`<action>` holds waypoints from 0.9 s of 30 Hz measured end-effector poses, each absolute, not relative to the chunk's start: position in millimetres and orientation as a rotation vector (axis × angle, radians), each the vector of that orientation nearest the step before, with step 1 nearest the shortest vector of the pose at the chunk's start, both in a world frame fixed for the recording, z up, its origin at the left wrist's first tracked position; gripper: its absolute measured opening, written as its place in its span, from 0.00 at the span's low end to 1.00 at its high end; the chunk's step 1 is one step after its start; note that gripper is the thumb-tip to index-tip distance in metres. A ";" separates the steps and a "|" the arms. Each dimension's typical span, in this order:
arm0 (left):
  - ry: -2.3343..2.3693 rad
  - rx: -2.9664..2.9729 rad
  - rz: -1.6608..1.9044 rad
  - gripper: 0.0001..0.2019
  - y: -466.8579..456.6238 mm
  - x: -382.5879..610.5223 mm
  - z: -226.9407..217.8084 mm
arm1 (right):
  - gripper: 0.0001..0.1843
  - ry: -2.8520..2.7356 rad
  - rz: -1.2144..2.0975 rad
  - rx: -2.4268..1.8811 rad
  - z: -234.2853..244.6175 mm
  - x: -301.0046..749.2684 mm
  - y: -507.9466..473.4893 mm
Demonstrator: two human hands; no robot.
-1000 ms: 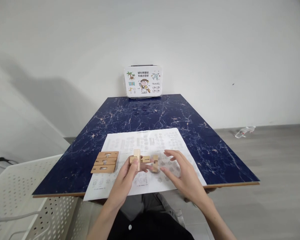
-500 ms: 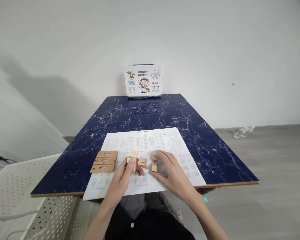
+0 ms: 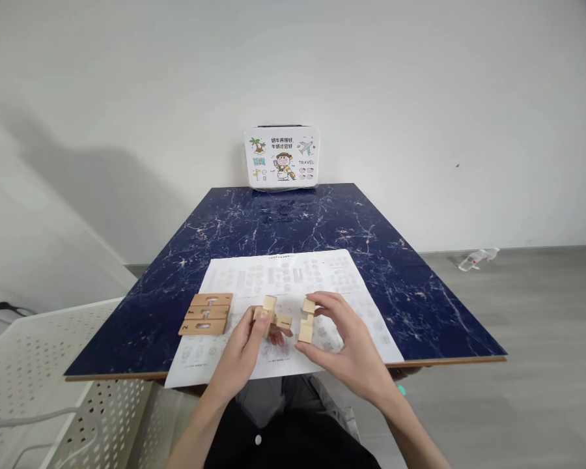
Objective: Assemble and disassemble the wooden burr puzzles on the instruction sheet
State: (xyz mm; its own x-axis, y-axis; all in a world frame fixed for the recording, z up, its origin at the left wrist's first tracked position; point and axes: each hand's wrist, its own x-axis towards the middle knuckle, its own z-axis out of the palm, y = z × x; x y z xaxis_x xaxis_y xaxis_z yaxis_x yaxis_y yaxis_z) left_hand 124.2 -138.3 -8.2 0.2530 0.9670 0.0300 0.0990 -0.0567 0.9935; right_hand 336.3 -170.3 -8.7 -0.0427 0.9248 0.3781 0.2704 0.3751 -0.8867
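Note:
My left hand (image 3: 247, 342) pinches joined light-wood puzzle pieces (image 3: 269, 306) that cross one another, with one arm pointing right. In my right hand (image 3: 344, 339) a notched wooden puzzle piece (image 3: 306, 332) stands on end, gripped between thumb and fingertips. A small gap separates it from the crossed pieces. Both hands are over a printed paper sheet (image 3: 244, 277) with rows of small grey figures. To the left of my left hand lie several brown wooden pieces (image 3: 217, 312), slotted and numbered, side by side partly on the sheet.
Beneath the sheet is a dark blue marble-patterned table (image 3: 283, 225). A white printed case (image 3: 282, 159) stands at its far edge against the wall. A white perforated rack (image 3: 112, 410) is at the lower left. Clear plastic (image 3: 477, 258) lies on the floor at right.
The crossed pieces in my left hand have tilted and shifted slightly right. My right fingers have lifted and turned the notched piece a little. The view has moved slightly.

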 end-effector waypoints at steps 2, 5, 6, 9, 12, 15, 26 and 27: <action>1.081 1.503 0.951 0.18 -139.3 122.7 -9.4 | 0.30 -1.546 0.845 -1.074 -5.0 333.7 -171.7; 1.082 1.598 0.887 0.18 -140.4 121.7 -10.7 | 0.32 -1.488 1.003 -1.047 -5.1 331.5 -172.5; 1.085 1.622 0.875 0.18 -140.6 121.8 -10.6 | 0.32 -1.460 1.056 -1.055 -6.2 331.5 -172.6; 1.068 1.672 0.846 0.17 -141.0 122.8 -10.2 | 0.32 -1.382 1.160 -1.110 -10.2 334.0 -172.9; 0.988 1.695 0.793 0.16 -141.4 123.2 -11.5 | 0.31 -1.363 1.198 -1.130 -12.0 338.9 -174.5; 0.936 1.718 0.746 0.15 -142.9 122.8 -14.0 | 0.30 -1.361 1.261 -1.097 -11.6 343.1 -176.7; 1.086 1.951 0.512 0.13 -150.2 119.8 6.5 | 0.31 -1.314 1.402 -1.095 -6.3 346.7 -176.6; 1.092 1.976 0.499 0.13 -150.2 119.7 8.6 | 0.31 -1.310 1.408 -1.097 -5.5 347.0 -176.6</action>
State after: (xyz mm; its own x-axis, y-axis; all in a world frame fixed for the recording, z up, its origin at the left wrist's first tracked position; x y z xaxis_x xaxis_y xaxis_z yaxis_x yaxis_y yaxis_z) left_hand 119.7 -150.2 8.6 0.5479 0.8356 -0.0395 0.5172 -0.3013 0.8011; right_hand 347.0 -176.6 -5.5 -0.2071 0.9778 -0.0308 -0.0399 -0.0400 -0.9984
